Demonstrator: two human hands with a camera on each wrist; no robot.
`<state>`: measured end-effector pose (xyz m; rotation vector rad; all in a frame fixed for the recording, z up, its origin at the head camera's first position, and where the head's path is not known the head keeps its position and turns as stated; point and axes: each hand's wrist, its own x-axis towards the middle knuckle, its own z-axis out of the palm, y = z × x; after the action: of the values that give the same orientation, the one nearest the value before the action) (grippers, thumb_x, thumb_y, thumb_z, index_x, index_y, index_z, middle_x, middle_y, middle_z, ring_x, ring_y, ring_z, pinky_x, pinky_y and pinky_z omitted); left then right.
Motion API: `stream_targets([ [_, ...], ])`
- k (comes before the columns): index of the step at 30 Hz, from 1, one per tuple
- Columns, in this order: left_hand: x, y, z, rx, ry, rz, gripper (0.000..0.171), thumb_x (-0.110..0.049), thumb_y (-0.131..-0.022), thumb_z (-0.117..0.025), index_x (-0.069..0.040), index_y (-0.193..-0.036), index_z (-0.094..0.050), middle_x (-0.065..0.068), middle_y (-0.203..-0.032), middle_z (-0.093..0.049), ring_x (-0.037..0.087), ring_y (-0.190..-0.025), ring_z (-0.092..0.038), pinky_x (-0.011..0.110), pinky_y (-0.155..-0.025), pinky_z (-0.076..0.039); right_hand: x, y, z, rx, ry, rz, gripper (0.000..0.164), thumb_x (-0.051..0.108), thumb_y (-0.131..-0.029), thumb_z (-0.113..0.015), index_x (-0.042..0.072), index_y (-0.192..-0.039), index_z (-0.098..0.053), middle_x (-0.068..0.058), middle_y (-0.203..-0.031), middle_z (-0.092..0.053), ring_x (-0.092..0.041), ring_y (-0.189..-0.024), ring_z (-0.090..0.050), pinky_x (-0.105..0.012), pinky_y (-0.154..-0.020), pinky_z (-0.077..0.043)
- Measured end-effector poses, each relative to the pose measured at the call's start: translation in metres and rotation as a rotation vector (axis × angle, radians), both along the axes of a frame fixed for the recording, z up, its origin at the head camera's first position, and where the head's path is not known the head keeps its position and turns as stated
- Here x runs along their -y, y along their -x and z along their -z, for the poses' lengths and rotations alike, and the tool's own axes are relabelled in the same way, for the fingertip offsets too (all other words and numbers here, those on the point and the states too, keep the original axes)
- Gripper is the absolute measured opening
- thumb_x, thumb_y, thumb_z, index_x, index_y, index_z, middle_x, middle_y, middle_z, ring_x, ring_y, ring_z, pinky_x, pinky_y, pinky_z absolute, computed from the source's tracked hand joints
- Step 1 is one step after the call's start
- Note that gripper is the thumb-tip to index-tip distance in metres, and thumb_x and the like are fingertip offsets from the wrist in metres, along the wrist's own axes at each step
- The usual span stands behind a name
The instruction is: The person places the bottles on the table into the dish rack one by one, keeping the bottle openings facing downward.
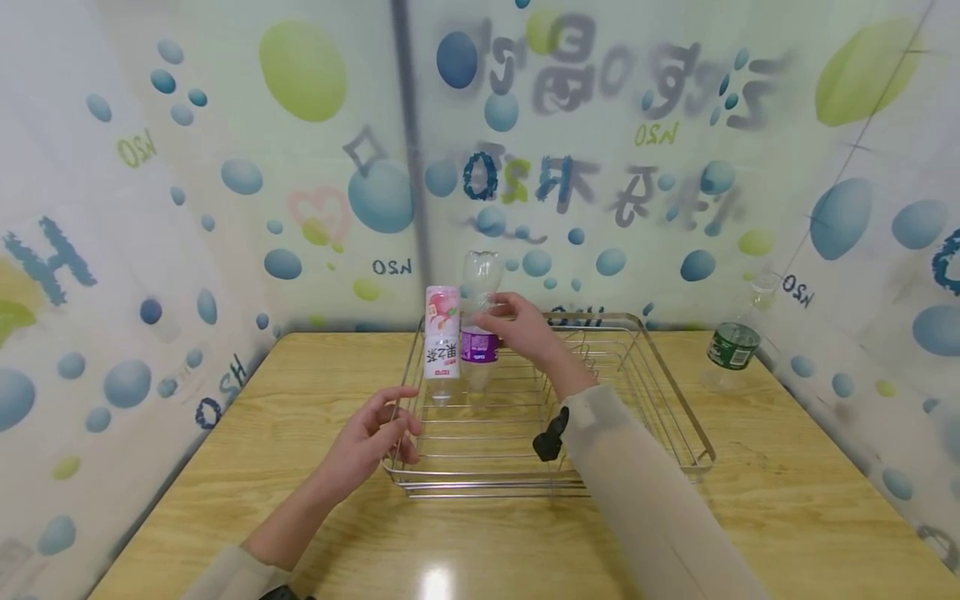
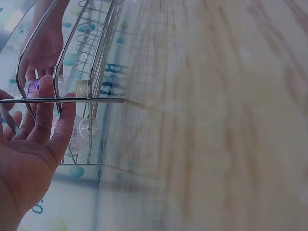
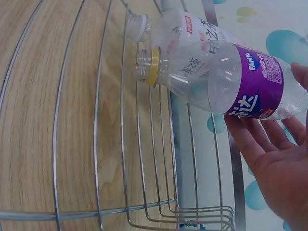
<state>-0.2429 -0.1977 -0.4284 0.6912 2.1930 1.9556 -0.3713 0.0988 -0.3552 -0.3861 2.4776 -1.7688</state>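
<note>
In the head view a clear plastic Fanta bottle [image 1: 481, 346] with a purple label stands upside down in a wire rack [image 1: 672, 387]. My right hand [image 1: 521, 329] holds it, the fingers behind and the thumb near its base in the right wrist view; its uncapped neck [image 3: 143, 66] has a yellow ring. Close beside it is an upside-down bottle [image 1: 442, 333] with a pink and white label. My left hand [image 1: 375, 437] is at the rack's left front side, its fairly straight, relaxed fingers [image 2: 44, 115] touching the rim.
A clear bottle with a green label [image 1: 734, 346] stands upright on the wooden table [image 1: 795, 492], right of the rack. Behind the table hangs a patterned curtain [image 1: 600, 183], with more at both sides.
</note>
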Motion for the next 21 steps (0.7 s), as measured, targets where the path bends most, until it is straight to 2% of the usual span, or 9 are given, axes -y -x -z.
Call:
stream_targets([
  [10, 0.000, 0.000, 0.000, -0.009, 0.000, 0.003, 0.037, -0.014, -0.117, -0.050, -0.009, -0.154, -0.046, 0.020, -0.108, -0.068, 0.020, -0.079, -0.076, 0.037, -0.077, -0.068, 0.004, -0.003, 0.005, 0.015, -0.075, 0.007, 0.079, 0.054, -0.103, -0.074, 0.014, -0.164, -0.044, -0.015, -0.157, -0.056, -0.036, -0.137, -0.065, -0.051, -0.113, -0.059],
  [21, 0.000, 0.000, 0.001, -0.007, -0.012, 0.012, 0.036, -0.015, -0.117, -0.050, -0.010, -0.153, -0.047, 0.021, -0.108, -0.067, 0.021, -0.080, -0.076, 0.038, -0.078, -0.068, 0.006, -0.001, 0.011, 0.026, -0.094, 0.032, 0.081, 0.044, -0.104, -0.077, 0.010, -0.167, -0.039, -0.018, -0.163, -0.051, -0.038, -0.143, -0.061, -0.051, -0.114, -0.058],
])
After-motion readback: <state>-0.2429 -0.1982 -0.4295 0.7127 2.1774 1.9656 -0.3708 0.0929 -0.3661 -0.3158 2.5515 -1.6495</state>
